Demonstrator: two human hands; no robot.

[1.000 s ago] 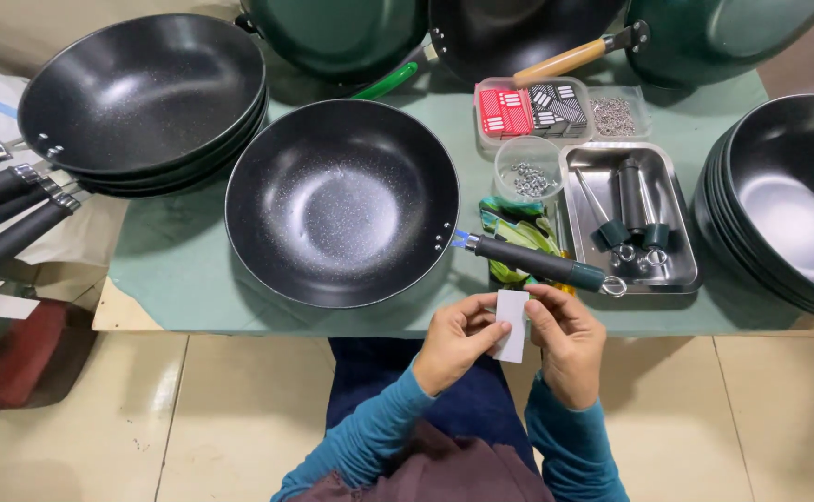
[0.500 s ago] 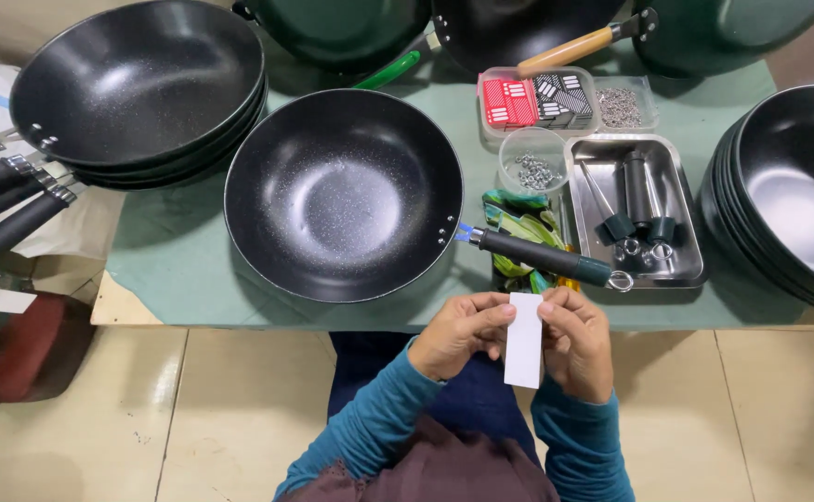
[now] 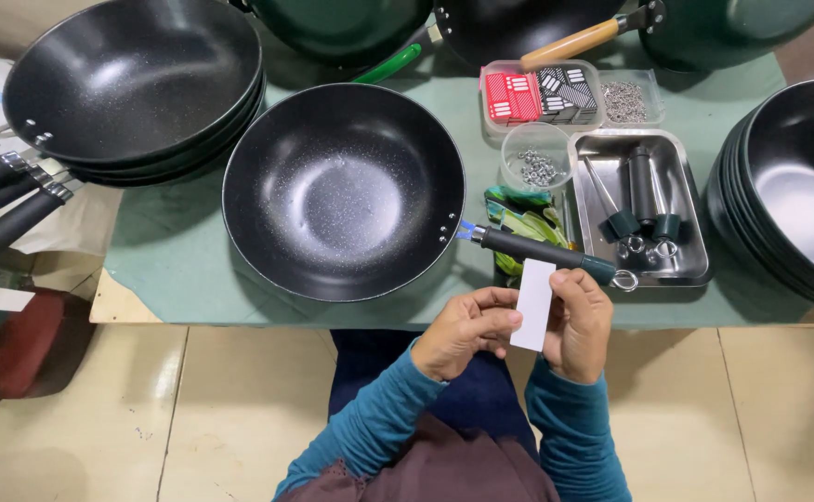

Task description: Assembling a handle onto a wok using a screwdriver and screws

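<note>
While both my hands meet at near table edge, white strip stands upright between them. Left hand pinches strip's lower left edge; right hand pinches right edge, fingers closed on it. Strip just near of wok's handle, apart from it. Step, judging: readying strip, likely a label. Next move likely calls for steady two-hand pinch, strip kept flat, aligned to handle. Metal tray right; wok stacks far left, right.
</note>
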